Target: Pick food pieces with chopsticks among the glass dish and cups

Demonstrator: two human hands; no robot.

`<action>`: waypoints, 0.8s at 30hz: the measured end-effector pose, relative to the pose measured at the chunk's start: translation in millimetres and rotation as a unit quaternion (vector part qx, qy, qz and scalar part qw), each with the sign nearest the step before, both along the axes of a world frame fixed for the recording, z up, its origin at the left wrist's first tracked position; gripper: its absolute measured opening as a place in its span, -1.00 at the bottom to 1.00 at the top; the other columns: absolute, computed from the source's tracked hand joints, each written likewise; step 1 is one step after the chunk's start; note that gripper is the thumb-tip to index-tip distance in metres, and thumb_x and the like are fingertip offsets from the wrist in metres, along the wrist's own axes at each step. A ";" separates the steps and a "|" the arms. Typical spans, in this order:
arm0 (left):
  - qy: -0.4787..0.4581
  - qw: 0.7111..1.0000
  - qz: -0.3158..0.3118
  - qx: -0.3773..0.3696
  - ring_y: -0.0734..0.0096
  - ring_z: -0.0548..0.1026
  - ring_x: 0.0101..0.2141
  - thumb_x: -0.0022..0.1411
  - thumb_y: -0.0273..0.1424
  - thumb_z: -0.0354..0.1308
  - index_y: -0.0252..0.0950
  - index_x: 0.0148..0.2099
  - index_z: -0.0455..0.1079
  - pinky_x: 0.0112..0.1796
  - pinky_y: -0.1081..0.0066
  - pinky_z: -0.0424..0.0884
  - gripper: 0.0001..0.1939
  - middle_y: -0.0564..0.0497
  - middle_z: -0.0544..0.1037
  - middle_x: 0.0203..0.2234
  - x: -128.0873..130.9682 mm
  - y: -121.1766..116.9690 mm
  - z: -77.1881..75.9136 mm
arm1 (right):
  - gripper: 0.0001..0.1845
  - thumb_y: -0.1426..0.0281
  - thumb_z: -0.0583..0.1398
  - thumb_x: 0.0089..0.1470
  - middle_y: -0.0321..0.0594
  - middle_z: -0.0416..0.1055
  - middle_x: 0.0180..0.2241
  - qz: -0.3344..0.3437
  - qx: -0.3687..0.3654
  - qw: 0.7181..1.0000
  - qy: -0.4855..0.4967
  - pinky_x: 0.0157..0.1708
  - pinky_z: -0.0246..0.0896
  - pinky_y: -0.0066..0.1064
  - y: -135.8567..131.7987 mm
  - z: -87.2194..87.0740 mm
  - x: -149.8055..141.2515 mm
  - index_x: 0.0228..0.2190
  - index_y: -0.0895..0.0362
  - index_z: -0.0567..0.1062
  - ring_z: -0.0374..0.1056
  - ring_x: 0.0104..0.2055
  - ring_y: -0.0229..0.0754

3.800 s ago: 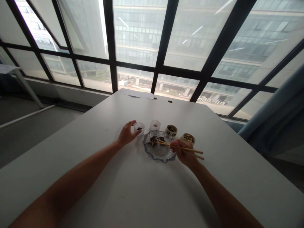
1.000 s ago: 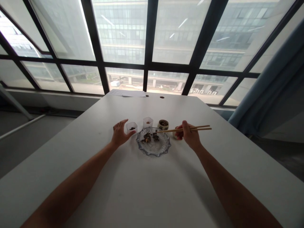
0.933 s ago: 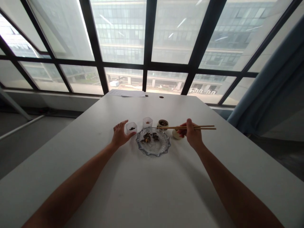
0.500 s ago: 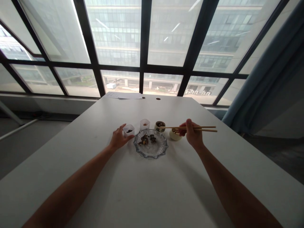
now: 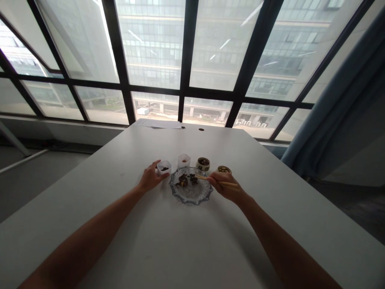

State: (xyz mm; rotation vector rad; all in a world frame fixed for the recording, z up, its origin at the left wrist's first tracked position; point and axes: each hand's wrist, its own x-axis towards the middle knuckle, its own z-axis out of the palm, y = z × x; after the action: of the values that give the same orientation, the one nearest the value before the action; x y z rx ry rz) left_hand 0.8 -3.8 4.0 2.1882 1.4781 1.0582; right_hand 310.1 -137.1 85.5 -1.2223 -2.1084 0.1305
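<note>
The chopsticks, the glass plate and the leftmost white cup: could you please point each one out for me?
chopsticks [image 5: 201,177], head view, on the shafts near the tips.
glass plate [image 5: 192,194], head view, on its bare near rim.
leftmost white cup [image 5: 165,169], head view, on its front wall.

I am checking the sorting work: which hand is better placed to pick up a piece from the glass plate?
Probably the right hand: it holds the chopsticks, whose tips reach over the glass plate. The left hand rests against the white cup.

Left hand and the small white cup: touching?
Touching. The head view shows the left hand with thumb and fingers against the small white cup.
</note>
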 end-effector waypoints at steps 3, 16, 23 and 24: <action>-0.012 1.000 -0.004 -0.003 0.08 0.54 -0.03 0.02 -0.05 0.31 -0.25 0.20 0.24 -0.01 0.16 0.44 -0.24 -0.16 0.57 -0.05 0.3 -1.5 0.5 | -0.47 0.08 -0.04 0.33 -0.35 0.16 -0.66 0.001 0.005 1.000 -0.023 -0.54 -0.07 -0.41 -2.2 -0.6 -5.4 -0.61 0.07 0.18 0.09 -0.62 -0.30; -0.064 0.997 0.001 0.037 0.14 0.55 -0.09 0.02 -0.10 0.32 -0.23 0.14 0.25 -0.06 0.19 0.46 -0.32 -0.12 0.56 -0.08 1.9 -4.1 0.8 | -0.50 0.14 -0.04 0.34 -0.32 0.20 -0.66 0.007 0.057 0.997 -0.048 -0.54 -0.06 -0.40 -1.0 -6.3 -5.8 -0.60 0.08 0.19 0.12 -0.62 -0.29; -0.080 0.995 -0.008 0.059 0.13 0.55 -0.11 0.01 -0.10 0.34 -0.23 0.13 0.27 -0.07 0.16 0.47 -0.31 -0.13 0.56 -0.08 1.5 -0.4 -4.5 | -0.51 0.14 0.00 0.34 -0.32 0.24 -0.65 -0.011 0.029 0.999 -0.007 -0.54 -0.01 -0.42 0.2 -10.1 -5.7 -0.58 0.10 0.25 0.16 -0.62 -0.31; -0.081 0.995 -0.008 0.063 0.14 0.55 -0.11 0.01 -0.10 0.34 -0.23 0.13 0.27 -0.06 0.15 0.46 -0.32 -0.13 0.56 -0.08 1.5 0.3 -5.4 | -0.50 0.14 -0.01 0.35 -0.30 0.26 -0.64 -0.014 0.025 1.000 0.004 -0.54 0.01 -0.42 0.1 -10.1 -6.1 -0.58 0.10 0.27 0.18 -0.61 -0.30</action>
State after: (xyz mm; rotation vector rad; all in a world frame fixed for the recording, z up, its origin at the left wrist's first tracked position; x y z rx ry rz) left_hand 2.2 -3.5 -1.3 2.1352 1.3539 1.3229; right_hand 304.0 -137.0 75.4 -1.2204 -2.0737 0.0700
